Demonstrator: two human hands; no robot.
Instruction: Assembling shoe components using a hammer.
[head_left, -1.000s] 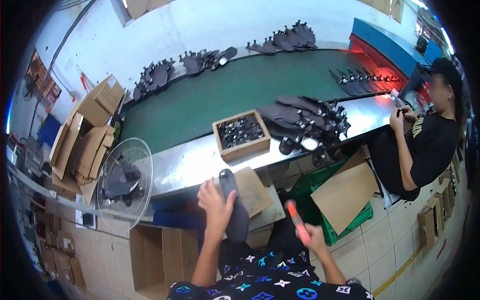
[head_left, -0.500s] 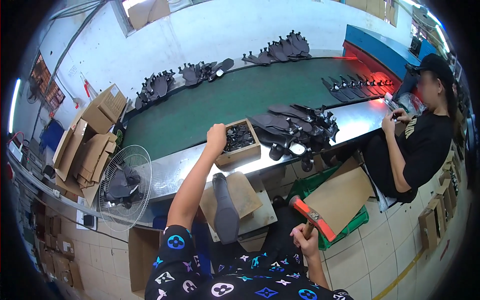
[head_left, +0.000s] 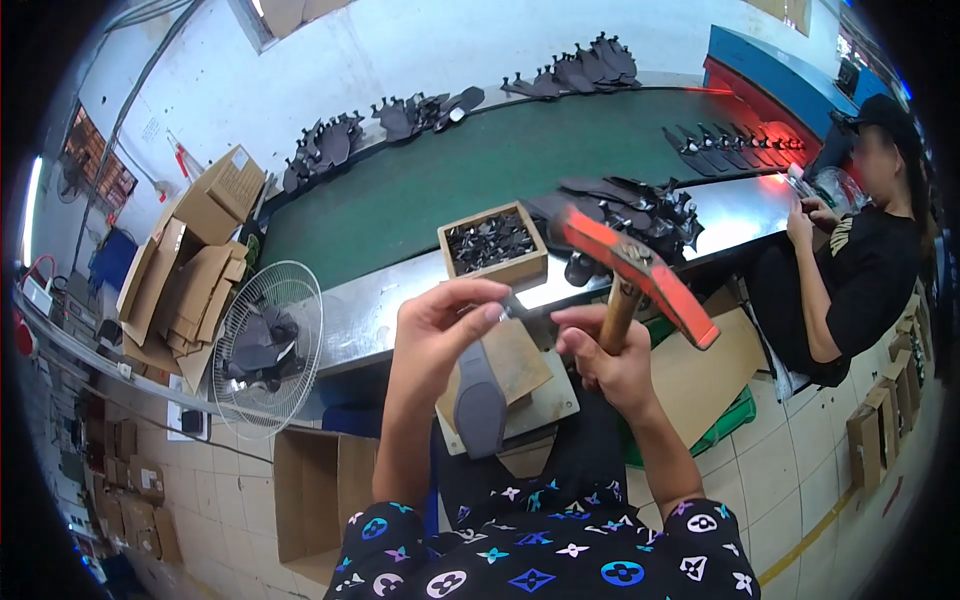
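Observation:
My left hand [head_left: 440,335] is held over the work board, thumb and forefinger pinched at a small greyish piece whose kind I cannot make out. My right hand [head_left: 612,365] grips the wooden handle of a hammer [head_left: 640,268] with a worn orange-red head, raised to the right of the left hand. Beneath the left hand a dark shoe sole [head_left: 480,408] lies on the tan board [head_left: 520,365], its upper end partly hidden by the fingers. Just beyond stands a wooden box [head_left: 490,211] of small black parts [head_left: 490,243].
Dark shoe parts [head_left: 640,215] are heaped on the metal ledge beside a green conveyor belt [head_left: 430,180]. A wire fan [head_left: 268,350] and cardboard pieces [head_left: 185,300] stand left. A co-worker [head_left: 870,250] sits at right; a green crate [head_left: 725,425] holds cardboard.
My left hand has left the wooden box and come back over the sole, now pinching. My right hand has raised the hammer upward and inward. The whole view has shifted slightly.

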